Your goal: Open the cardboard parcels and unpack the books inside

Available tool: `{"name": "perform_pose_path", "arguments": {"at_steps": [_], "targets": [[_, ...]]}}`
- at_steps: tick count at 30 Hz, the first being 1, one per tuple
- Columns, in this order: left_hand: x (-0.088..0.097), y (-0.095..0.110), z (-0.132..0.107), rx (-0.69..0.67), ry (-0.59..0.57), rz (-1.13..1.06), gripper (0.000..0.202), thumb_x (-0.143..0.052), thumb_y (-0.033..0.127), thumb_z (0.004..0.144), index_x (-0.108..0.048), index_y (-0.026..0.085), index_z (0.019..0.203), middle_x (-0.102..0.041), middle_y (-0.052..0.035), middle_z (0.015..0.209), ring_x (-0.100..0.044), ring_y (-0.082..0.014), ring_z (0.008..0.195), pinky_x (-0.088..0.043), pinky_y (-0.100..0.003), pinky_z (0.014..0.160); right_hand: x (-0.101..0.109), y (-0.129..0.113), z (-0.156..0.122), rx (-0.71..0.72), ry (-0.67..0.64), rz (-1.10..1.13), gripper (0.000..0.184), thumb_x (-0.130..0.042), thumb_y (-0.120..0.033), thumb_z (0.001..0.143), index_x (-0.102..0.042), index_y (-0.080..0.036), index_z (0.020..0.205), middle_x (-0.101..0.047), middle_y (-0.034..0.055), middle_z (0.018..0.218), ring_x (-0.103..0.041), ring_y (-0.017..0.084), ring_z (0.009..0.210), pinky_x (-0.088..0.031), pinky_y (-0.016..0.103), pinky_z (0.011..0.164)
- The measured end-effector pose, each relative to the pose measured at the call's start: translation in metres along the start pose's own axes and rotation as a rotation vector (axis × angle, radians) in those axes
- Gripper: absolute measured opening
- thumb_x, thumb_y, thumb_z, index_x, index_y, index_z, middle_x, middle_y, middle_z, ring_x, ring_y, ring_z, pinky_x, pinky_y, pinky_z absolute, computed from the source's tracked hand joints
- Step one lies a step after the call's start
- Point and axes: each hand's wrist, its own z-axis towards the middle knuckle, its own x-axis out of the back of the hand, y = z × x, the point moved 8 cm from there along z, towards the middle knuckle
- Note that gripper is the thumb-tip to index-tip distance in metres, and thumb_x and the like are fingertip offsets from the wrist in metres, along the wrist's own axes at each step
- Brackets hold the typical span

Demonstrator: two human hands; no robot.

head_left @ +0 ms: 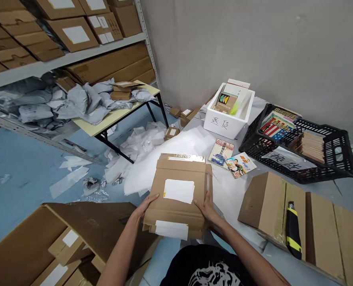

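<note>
A flat brown cardboard box (176,167) with a blank white label on top is held in front of my body, over the table's near left edge. My left hand (146,204) grips its left side, thumb on the top face. On the opposite side my right hand (207,208) holds it the same way, with the fingers partly hidden beneath. White tape or paper strips run along the box's near and far ends. Behind it spreads a sheet of white foam wrap (149,163). Two booklets lie just right of the box, a picture book (220,152) and a bright leaflet (240,165).
A white foam bin (224,129) and a black crate (328,167) hold books. On the right, a carton (274,206) carries a black-yellow utility knife (293,230). At lower left stands a large open carton (87,222) of parcels. Grey mailer bags (89,103) crowd a side table.
</note>
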Motion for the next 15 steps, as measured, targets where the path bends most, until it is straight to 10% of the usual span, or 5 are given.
{"name": "perform_pose_path", "arguments": {"at_steps": [4, 8, 15], "targets": [[0.015, -0.005, 0.0, -0.026, 0.016, -0.043, 0.05, -0.078, 0.04, 0.061, -0.064, 0.012, 0.101, -0.073, -0.0129, 0.097, -0.07, -0.0264, 0.081, -0.056, -0.036, 0.072, 0.001, 0.003, -0.012, -0.014, 0.083, 0.027, 0.091, -0.047, -0.062, 0.081, -0.011, -0.009, 0.146, -0.021, 0.0258, 0.15, -0.013, 0.037, 0.141, -0.02, 0.057, 0.109], [0.027, -0.008, -0.001, -0.152, 0.071, -0.082, 0.048, -0.075, 0.035, 0.064, -0.06, 0.016, 0.106, -0.071, -0.0106, 0.103, -0.067, -0.026, 0.096, -0.054, -0.035, 0.083, 0.049, -0.013, -0.015, 0.182, 0.208, 0.038, 0.055, -0.036, -0.05, 0.091, -0.033, -0.019, 0.137, -0.042, 0.0153, 0.135, -0.038, 0.026, 0.13, -0.032, 0.045, 0.107], [-0.002, -0.006, 0.007, -0.168, -0.022, -0.027, 0.06, -0.078, 0.038, 0.064, -0.055, 0.017, 0.116, -0.065, -0.0114, 0.12, -0.061, -0.0261, 0.112, -0.05, -0.036, 0.095, 0.099, -0.025, 0.033, 0.169, 0.042, -0.272, 0.021, -0.045, -0.025, 0.087, -0.056, -0.015, 0.103, -0.058, 0.0121, 0.106, -0.058, 0.021, 0.098, -0.044, 0.032, 0.085]]}}
